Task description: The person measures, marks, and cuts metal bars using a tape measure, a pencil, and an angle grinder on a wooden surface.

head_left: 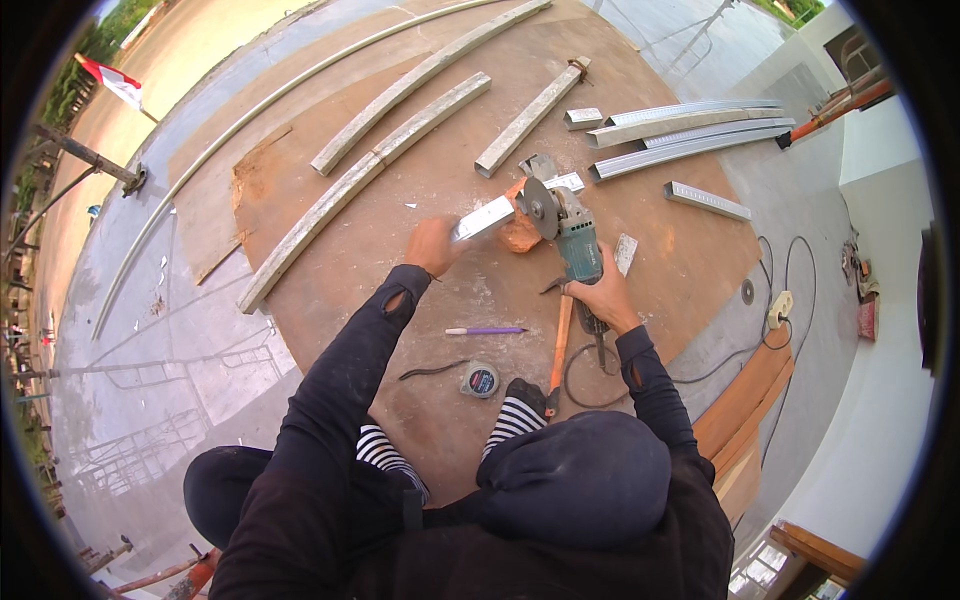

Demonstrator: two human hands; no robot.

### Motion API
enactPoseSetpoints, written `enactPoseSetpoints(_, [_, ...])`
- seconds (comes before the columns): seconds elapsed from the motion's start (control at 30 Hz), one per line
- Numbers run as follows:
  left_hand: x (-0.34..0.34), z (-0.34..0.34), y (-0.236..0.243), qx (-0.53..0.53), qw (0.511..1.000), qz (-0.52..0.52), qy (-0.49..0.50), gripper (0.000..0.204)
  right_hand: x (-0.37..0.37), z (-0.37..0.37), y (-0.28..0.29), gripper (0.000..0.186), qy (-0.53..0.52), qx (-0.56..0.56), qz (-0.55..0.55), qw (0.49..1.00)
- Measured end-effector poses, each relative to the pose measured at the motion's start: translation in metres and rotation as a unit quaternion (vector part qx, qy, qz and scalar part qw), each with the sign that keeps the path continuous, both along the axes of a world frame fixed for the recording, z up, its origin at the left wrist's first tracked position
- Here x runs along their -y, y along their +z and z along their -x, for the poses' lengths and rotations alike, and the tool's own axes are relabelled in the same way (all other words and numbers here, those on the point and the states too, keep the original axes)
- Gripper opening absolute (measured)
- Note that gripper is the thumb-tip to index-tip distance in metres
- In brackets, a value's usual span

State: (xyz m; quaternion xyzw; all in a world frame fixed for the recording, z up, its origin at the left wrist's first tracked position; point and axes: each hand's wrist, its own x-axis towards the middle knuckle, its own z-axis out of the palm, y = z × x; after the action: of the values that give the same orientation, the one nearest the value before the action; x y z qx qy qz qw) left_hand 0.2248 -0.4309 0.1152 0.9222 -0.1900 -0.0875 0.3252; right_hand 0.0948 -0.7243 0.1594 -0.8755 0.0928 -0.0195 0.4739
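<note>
My left hand is closed around the near end of a short silver metal channel. The channel lies across a rough orange-red block, which props it off the board. In my right hand is a green angle grinder, gripped by its body. The grinder's disc stands upright at the channel, over the block; whether it touches the metal I cannot tell. Just below the grinder lies a claw hammer with an orange handle. A purple pen and a round tape measure rest nearer my feet.
Long metal channels lie at the far right, beside a short offcut. Dusty long bars stretch across the brown board on the left. A cable runs to a socket block, near a loose disc and wooden planks.
</note>
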Motion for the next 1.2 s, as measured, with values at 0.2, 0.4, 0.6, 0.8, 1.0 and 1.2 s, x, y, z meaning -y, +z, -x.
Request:
enactPoseSetpoints(0.2, [-0.045, 0.009, -0.014, -0.005, 0.996, -0.034, 0.08, 0.039, -0.023, 0.027, 0.003, 0.091, -0.056, -0.066, -0.302, 0.949])
enactPoseSetpoints(0.4, [-0.056, -0.001, -0.013, 0.005, 0.995, -0.013, 0.1, 0.036, 0.0, 0.043, 0.015, 0.08, 0.026, -0.007, 0.108, 0.994])
enactPoseSetpoints(0.6, [-0.112, -0.066, 0.039, 0.079, 0.98, -0.123, 0.133, 0.031, -0.038, 0.019, 0.02, 0.074, 0.029, -0.018, 0.04, 0.999])
enactPoseSetpoints(0.8, [-0.236, -0.111, 0.092, 0.082, 0.951, -0.248, 0.164, 0.029, -0.069, 0.009, 0.01, 0.069, 0.041, -0.051, -0.03, 0.997])
enactPoseSetpoints(1.0, [-0.259, -0.119, 0.142, 0.084, 0.947, -0.265, 0.16, 0.037, -0.062, 0.007, 0.006, 0.063, -0.016, -0.061, -0.061, 0.996])
enactPoseSetpoints(1.2, [-0.266, -0.098, 0.099, 0.01, 0.952, -0.229, 0.202, 0.041, -0.064, 0.005, -0.006, 0.058, -0.052, -0.093, -0.12, 0.987])
